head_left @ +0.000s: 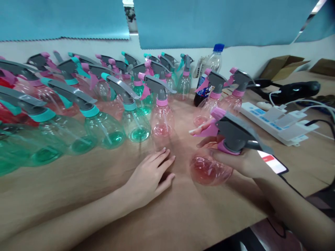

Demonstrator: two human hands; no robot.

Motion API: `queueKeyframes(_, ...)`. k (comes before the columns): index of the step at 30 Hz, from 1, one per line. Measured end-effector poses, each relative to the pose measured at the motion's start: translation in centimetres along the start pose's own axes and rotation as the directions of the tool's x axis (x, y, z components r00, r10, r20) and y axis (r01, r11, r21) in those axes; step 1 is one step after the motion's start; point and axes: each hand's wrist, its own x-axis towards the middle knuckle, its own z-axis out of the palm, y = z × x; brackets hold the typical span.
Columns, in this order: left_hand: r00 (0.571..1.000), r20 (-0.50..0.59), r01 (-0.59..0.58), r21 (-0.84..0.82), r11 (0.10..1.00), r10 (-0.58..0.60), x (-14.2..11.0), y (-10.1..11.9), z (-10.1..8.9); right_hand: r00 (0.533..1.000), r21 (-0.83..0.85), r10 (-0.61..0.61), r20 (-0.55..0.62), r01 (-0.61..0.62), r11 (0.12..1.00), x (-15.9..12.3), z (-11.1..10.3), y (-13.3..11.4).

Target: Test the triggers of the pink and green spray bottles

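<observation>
My right hand (235, 158) is wrapped round a clear pink spray bottle (209, 172) with a grey and pink trigger head, tilted a little on the right part of the table. My index finger stretches out by its pink trigger. Flat on the table lies my left hand (153, 174), fingers spread and holding nothing. Just beyond it stands another pink spray bottle (162, 120), with a green spray bottle (135, 122) beside it. Behind my right hand are two more pink spray bottles, the nearer one (206, 108) partly hidden.
Rows of green and pink spray bottles (104, 129) fill the left and back. A cola bottle (202, 85) with a blue cap stands by the wall. To the right are a power strip (272, 122) with plugs, a lit phone (273, 162), cables and a cardboard box (282, 68).
</observation>
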Motion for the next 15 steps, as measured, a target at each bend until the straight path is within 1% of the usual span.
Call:
queueKeyframes(4, 1.0, -0.004, -0.007, 0.016, 1.0, 0.007, -0.06, 0.0, 0.04, 1.0, 0.068, -0.005, 0.017, 0.004, 0.998, 0.12, -0.1, -0.3)
queueKeyframes(8, 1.0, -0.004, -0.008, 0.04, 0.999, 0.008, -0.09, -0.04, 0.08, 0.999, 0.03, -0.043, -0.007, 0.043, 0.999, 0.1, -0.43, 0.06)
queueKeyframes(10, 1.0, -0.01, -0.007, 0.049, 0.999, 0.008, -0.07, -0.08, 0.1, 0.999, 0.012, -0.048, 0.009, 0.048, 0.999, 0.03, -0.55, 0.2)
queueKeyframes(15, 1.0, -0.007, -0.008, 0.059, 0.998, 0.008, 0.01, -0.13, 0.13, 0.997, 0.039, -0.061, 0.041, 0.059, 0.997, -0.04, -0.49, -0.34)
